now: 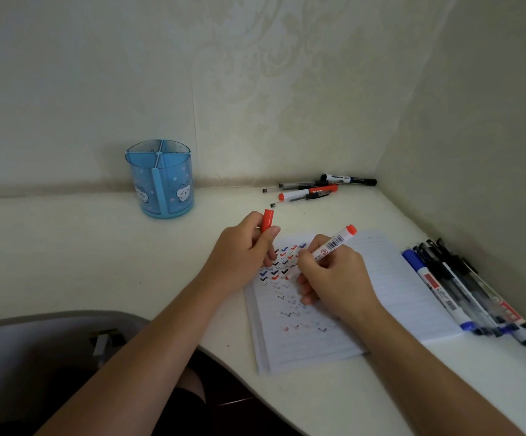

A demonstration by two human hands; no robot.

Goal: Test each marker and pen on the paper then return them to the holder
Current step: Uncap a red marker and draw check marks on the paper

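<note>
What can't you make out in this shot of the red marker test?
Head view throughout.
- Whether the red marker tip touches the paper: the right hand partly hides it.
- Marks beneath that hand and the left hand, which holds the red cap: covered.
- Pen count in the right-side pile: the pens overlap.
- Label print on the marker: too small.

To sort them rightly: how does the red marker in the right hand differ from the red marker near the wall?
The held red marker is uncapped, its cap in the left hand; the lying red marker is capped. The held one tilts, tip on the paper; the lying one rests flat among pens. Both have white barrels, red ends.
</note>
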